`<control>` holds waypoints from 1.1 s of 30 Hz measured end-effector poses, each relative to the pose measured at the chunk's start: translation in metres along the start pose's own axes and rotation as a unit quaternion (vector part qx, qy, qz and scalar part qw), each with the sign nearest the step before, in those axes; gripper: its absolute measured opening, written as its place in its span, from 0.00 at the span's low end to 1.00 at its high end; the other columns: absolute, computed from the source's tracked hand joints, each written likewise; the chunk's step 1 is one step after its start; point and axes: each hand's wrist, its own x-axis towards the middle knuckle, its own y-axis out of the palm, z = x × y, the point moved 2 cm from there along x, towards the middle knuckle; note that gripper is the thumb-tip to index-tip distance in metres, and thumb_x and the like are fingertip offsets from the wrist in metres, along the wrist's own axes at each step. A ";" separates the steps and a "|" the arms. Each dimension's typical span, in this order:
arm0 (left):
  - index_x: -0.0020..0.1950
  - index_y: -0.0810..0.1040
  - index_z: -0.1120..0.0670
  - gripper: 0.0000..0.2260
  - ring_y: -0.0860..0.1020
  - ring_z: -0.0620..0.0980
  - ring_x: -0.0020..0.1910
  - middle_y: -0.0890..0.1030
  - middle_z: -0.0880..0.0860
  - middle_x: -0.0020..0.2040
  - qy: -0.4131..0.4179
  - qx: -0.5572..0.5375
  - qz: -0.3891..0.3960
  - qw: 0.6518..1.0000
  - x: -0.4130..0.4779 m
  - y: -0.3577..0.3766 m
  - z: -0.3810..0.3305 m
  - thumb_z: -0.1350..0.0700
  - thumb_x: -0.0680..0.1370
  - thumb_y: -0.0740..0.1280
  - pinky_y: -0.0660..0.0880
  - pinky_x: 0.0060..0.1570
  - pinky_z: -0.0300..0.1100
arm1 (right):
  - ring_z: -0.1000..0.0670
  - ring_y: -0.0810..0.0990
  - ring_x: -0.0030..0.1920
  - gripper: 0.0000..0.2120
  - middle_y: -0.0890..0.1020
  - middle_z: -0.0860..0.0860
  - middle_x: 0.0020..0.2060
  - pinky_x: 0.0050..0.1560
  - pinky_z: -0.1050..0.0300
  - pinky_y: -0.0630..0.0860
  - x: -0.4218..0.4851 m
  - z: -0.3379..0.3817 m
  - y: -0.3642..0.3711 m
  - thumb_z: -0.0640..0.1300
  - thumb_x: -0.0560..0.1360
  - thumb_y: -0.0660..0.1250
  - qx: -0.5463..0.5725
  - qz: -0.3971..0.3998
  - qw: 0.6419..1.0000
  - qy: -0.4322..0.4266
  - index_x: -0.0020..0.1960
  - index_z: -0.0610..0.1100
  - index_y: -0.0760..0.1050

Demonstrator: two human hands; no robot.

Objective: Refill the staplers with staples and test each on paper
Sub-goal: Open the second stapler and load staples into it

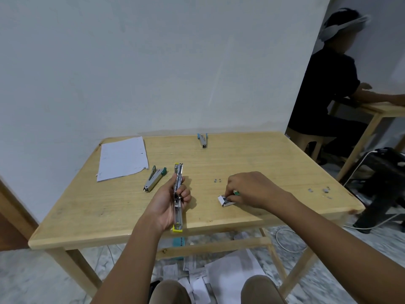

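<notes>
Head view: left hand (168,200) grips opened yellow-ended metal stapler (178,194) at near edge of wooden table (285,172); right hand (247,189) alongside pinches white staple box (224,200).

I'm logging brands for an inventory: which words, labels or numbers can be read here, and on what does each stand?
"AMZI", roughly read and cut off by the table edge: on the teal box under the table.
Sheets on the table: faint marks, unreadable.
Floor papers: print too blurred.
Yellow stapler, green stapler, blue stapler, staple box: no legible text.
</notes>
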 end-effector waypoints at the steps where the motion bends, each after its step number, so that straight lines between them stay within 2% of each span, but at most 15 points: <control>1: 0.48 0.73 0.57 0.10 0.67 0.46 0.26 0.64 0.50 0.29 0.001 0.000 0.000 1.000 0.000 0.001 0.000 0.50 0.82 0.62 0.70 0.26 0.36 | 0.53 0.79 0.49 0.11 0.80 0.57 0.51 0.37 0.57 0.70 -0.001 0.000 0.001 0.53 0.79 0.62 -0.001 -0.003 1.000 0.000 0.55 0.56 0.83; 9: 0.47 0.73 0.57 0.10 0.66 0.46 0.26 0.64 0.50 0.29 0.002 -0.005 -0.003 1.000 -0.001 0.001 0.000 0.50 0.81 0.62 0.70 0.26 0.36 | 0.56 0.77 0.49 0.10 0.78 0.59 0.52 0.36 0.61 0.66 -0.003 -0.003 0.001 0.54 0.78 0.63 0.040 0.001 0.999 0.012 0.53 0.54 0.80; 12: 0.47 0.73 0.57 0.11 0.66 0.45 0.26 0.64 0.50 0.29 0.004 -0.001 -0.003 1.000 -0.001 0.000 0.000 0.50 0.81 0.62 0.70 0.26 0.35 | 0.59 0.73 0.44 0.06 0.76 0.61 0.47 0.34 0.64 0.64 -0.005 -0.007 -0.002 0.54 0.77 0.64 0.078 0.002 0.997 0.019 0.50 0.55 0.78; 15: 0.47 0.73 0.56 0.11 0.66 0.45 0.26 0.64 0.50 0.29 0.002 -0.003 -0.001 1.000 0.000 0.000 0.000 0.50 0.81 0.63 0.70 0.26 0.36 | 0.58 0.73 0.39 0.04 0.75 0.62 0.41 0.33 0.65 0.62 -0.007 -0.010 -0.004 0.54 0.76 0.66 0.113 0.002 0.993 0.037 0.48 0.56 0.77; 17: 0.47 0.73 0.56 0.11 0.67 0.45 0.26 0.64 0.50 0.29 0.001 -0.006 0.002 1.000 0.001 0.000 0.000 0.50 0.81 0.63 0.70 0.26 0.36 | 0.57 0.76 0.37 0.03 0.75 0.64 0.37 0.33 0.65 0.63 -0.008 -0.012 -0.003 0.54 0.75 0.68 0.157 -0.002 0.986 0.056 0.47 0.56 0.78; 19: 0.47 0.73 0.56 0.11 0.67 0.45 0.26 0.64 0.50 0.29 0.000 -0.004 0.003 1.000 0.001 0.000 0.000 0.49 0.81 0.63 0.71 0.26 0.36 | 0.54 0.78 0.37 0.01 0.78 0.64 0.36 0.33 0.64 0.67 -0.008 -0.015 0.001 0.53 0.74 0.69 0.213 -0.015 0.974 0.072 0.46 0.57 0.78; 22: 0.46 0.73 0.56 0.11 0.67 0.46 0.25 0.65 0.50 0.28 -0.002 -0.005 0.000 1.000 0.001 0.000 0.001 0.49 0.81 0.63 0.70 0.25 0.36 | 0.56 0.75 0.33 0.03 0.79 0.62 0.35 0.34 0.62 0.70 -0.010 -0.017 0.004 0.49 0.74 0.70 0.276 -0.030 0.957 0.087 0.44 0.57 0.78; 25: 0.46 0.74 0.57 0.11 0.67 0.46 0.25 0.65 0.50 0.28 -0.003 -0.010 -0.005 1.000 0.001 0.000 0.000 0.50 0.81 0.63 0.71 0.25 0.36 | 0.58 0.74 0.34 0.03 0.78 0.62 0.35 0.36 0.62 0.71 -0.011 -0.017 0.004 0.48 0.74 0.71 0.278 -0.027 0.956 0.090 0.43 0.55 0.78; 30: 0.47 0.73 0.56 0.10 0.67 0.46 0.25 0.65 0.50 0.28 -0.002 -0.005 -0.007 1.000 0.001 0.000 0.000 0.50 0.81 0.63 0.70 0.25 0.36 | 0.51 0.81 0.43 0.01 0.82 0.59 0.41 0.45 0.51 0.78 -0.011 -0.017 0.004 0.48 0.74 0.71 0.299 -0.019 0.950 0.085 0.44 0.53 0.80; 33: 0.47 0.73 0.56 0.10 0.68 0.46 0.25 0.65 0.50 0.28 -0.003 -0.005 -0.005 1.000 0.001 0.001 0.000 0.50 0.81 0.63 0.71 0.25 0.36 | 0.48 0.80 0.42 0.04 0.83 0.57 0.41 0.46 0.45 0.79 -0.012 -0.017 0.007 0.48 0.73 0.71 0.319 -0.027 0.944 0.079 0.41 0.56 0.79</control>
